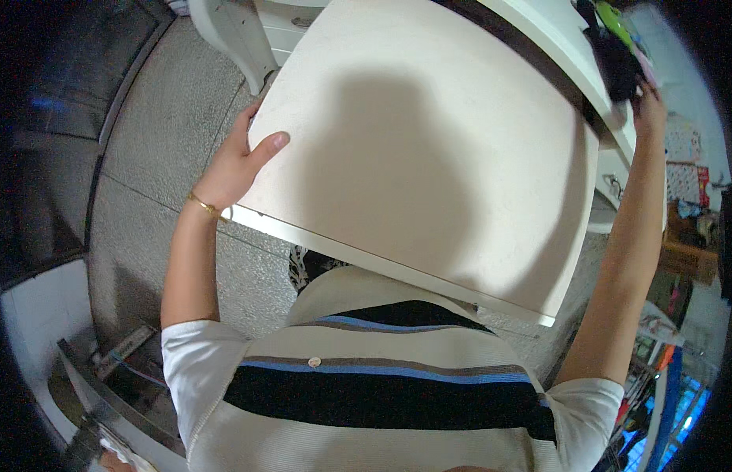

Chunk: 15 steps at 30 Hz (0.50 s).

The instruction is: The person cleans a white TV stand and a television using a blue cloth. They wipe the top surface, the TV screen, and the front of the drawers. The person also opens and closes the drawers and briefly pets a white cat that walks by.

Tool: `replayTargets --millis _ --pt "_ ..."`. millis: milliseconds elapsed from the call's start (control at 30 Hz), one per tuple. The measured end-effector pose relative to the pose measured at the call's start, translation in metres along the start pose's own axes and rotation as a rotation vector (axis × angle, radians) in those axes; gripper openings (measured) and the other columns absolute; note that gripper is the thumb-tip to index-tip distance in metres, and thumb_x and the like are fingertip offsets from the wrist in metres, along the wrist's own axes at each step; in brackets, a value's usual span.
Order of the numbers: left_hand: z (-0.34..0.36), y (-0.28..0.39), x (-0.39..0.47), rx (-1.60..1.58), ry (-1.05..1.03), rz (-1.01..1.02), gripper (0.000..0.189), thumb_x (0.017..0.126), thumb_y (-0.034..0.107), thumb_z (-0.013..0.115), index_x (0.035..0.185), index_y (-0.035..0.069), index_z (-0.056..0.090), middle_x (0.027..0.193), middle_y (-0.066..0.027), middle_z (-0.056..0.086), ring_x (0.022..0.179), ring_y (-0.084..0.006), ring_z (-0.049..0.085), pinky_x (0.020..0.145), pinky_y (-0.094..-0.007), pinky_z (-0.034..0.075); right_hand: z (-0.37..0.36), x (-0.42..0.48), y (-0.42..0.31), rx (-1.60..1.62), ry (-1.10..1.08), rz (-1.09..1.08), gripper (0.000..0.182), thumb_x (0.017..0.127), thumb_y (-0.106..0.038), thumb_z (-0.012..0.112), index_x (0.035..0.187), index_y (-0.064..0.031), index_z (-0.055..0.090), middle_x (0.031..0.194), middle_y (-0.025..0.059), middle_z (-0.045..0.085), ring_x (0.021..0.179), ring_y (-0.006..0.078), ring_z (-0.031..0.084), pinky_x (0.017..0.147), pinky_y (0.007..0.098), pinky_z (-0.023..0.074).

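A wide white panel (395,153), like a drawer or board drawn out from white furniture, spans the space before me and carries my shadow. My left hand (230,162) grips its left edge, thumb on top and fingers around the side. A yellow bracelet (206,206) circles that wrist. Far to the right, my right hand (649,109) reaches up to a soft-looking black item (619,68) on the white furniture top (554,41). Its fingertips meet the item's edge; the grip is too blurred to judge. Something bright green (615,22) lies just behind.
A curved white furniture leg (239,44) stands at the upper left on the speckled tile floor (165,118). Below the top, at right, is a drawer handle (612,183). Assorted goods and a wooden crate (690,256) crowd the right side. A grey curved frame (115,407) sits lower left.
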<state>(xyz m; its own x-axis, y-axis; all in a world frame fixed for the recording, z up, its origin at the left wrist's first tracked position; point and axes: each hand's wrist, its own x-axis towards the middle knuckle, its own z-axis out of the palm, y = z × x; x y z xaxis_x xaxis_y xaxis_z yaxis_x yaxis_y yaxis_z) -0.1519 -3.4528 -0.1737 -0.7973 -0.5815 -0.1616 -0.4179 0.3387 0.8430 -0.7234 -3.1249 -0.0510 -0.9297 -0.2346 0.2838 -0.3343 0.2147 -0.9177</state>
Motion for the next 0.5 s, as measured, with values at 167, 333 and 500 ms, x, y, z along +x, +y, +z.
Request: replayTargets --millis 167,333,500 --pt "0.000 0.005 -0.001 -0.004 -0.003 -0.031 0.085 0.081 0.050 0.059 0.134 -0.007 0.024 0.128 -0.0281 0.041 0.120 -0.0330 0.043 0.098 -0.0382 0.036 0.015 -0.044 -0.019 -0.019 0.141 -0.109 0.046 0.085 -0.021 0.062 0.125 -0.0031 0.048 0.122 0.0085 0.051 0.109 0.0198 0.051 0.083 0.0311 0.0451" --pt "0.003 0.003 0.001 -0.056 -0.006 -0.057 0.083 0.082 0.048 0.060 0.134 -0.006 0.025 0.128 -0.0267 0.042 0.118 -0.0319 0.044 0.098 -0.0381 0.037 0.028 -0.112 -0.016 -0.376 0.086 -0.461 0.036 0.083 -0.031 0.064 0.112 -0.0084 0.061 0.106 0.0029 0.061 0.098 0.0136 0.055 0.088 0.0252 0.0398" --pt "0.004 0.015 -0.008 -0.014 -0.010 -0.091 0.072 0.087 0.039 0.057 0.134 -0.006 0.027 0.128 -0.0198 0.044 0.118 -0.0238 0.042 0.100 -0.0328 0.031 -0.030 -0.150 0.026 -0.547 -0.271 -0.379 0.032 0.087 -0.035 0.059 0.111 -0.0149 0.062 0.108 0.0010 0.062 0.099 0.0093 0.055 0.088 0.0254 0.0395"
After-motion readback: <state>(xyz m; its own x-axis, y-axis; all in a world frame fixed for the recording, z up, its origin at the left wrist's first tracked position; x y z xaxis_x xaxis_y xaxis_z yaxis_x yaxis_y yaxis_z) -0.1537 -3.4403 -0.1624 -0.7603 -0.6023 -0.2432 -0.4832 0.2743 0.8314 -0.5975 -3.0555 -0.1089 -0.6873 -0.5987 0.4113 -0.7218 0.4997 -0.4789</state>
